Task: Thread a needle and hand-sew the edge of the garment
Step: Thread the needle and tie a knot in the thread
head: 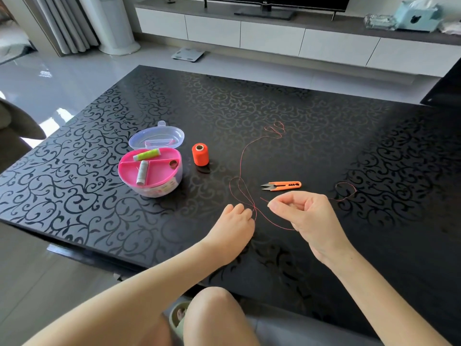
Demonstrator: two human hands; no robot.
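On the black patterned table [249, 101], the right hand [301, 213] pinches the red thread [241, 158] near one end while the left hand [237, 223] curls over its crossing, grip unclear, with no needle or garment visible, so a hasty pull would likely knot the loose loops.

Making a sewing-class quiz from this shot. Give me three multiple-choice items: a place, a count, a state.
1. The orange thread snips lie: A. in the sewing box; B. on the table, right of the orange spool; C. on the floor.
2. Spools in the pink tray: A. one; B. two; C. four.
3. The right hand: A. lies flat; B. holds the snips; C. pinches the red thread.
Key: B, they rest on the tabletop; B, one green spool, one white spool; C, thumb and forefinger close on the strand.
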